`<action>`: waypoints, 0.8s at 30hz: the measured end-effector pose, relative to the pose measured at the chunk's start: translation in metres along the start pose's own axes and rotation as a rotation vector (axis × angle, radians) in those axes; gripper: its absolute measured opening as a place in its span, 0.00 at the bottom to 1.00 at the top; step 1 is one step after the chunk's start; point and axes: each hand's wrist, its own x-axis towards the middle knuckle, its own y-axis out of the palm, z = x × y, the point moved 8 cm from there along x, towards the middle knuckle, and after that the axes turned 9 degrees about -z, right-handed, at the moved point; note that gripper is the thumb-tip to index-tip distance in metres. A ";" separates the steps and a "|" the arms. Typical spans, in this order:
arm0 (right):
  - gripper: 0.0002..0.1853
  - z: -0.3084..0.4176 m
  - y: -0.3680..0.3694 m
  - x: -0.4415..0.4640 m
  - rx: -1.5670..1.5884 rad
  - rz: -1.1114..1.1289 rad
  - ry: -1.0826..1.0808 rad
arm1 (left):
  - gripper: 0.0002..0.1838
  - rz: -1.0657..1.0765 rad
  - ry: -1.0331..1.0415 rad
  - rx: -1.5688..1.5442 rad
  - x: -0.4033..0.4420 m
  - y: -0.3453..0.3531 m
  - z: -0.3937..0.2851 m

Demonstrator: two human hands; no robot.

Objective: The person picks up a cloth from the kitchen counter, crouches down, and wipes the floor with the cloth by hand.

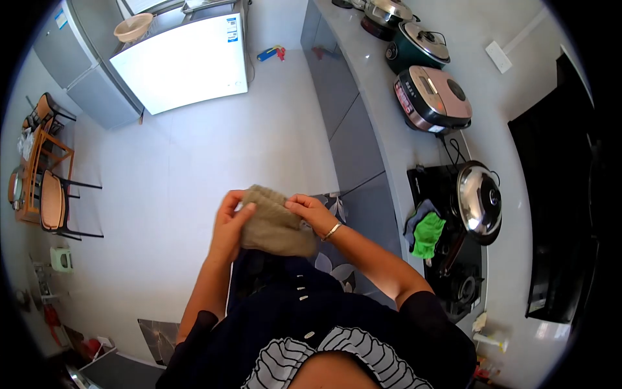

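A folded olive-tan cloth (275,227) hangs between my two hands in front of my body. My left hand (230,223) grips its left upper edge, thumb on the near face and fingers behind. At its upper right corner my right hand (314,212), with a bracelet on the wrist, pinches the edge between thumb and fingers. The lower part of the cloth drapes down near my dark buttoned top (301,311). Its far side is hidden.
On my right runs a counter (359,61) with a rice cooker (431,97) and a dark green pot (418,48). A lidded pan (478,198) sits on the black stove (466,285), beside a green cloth (427,235). Ahead is a white chest freezer (188,61); chairs (55,201) stand left.
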 end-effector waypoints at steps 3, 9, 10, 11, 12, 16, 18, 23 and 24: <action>0.12 0.034 -0.008 0.038 -0.206 -0.003 -0.050 | 0.11 -0.136 -0.028 0.146 0.052 -0.036 0.000; 0.14 0.085 -0.021 0.087 -0.558 0.051 -0.204 | 0.19 -0.203 0.020 0.525 0.128 -0.100 0.040; 0.14 0.089 -0.025 0.088 -0.706 0.073 -0.173 | 0.15 -0.126 -0.008 0.548 0.132 -0.108 0.049; 0.15 0.101 -0.027 0.087 -0.908 0.082 -0.187 | 0.10 -0.001 -0.049 0.457 0.128 -0.097 0.041; 0.15 0.111 -0.030 0.084 -1.112 0.093 -0.199 | 0.07 0.133 -0.173 0.428 0.124 -0.090 0.039; 0.15 0.073 -0.051 0.070 -0.950 0.476 -0.017 | 0.06 0.511 -0.428 0.595 0.104 -0.063 0.012; 0.13 0.074 -0.053 0.060 -0.957 0.504 0.099 | 0.05 0.499 -0.465 0.578 0.109 -0.065 0.005; 0.11 0.059 -0.078 0.060 -0.897 0.516 0.288 | 0.07 0.433 -0.392 0.684 0.135 -0.055 -0.021; 0.11 0.058 -0.083 0.063 -0.877 0.491 0.292 | 0.07 0.461 -0.400 0.698 0.135 -0.050 -0.026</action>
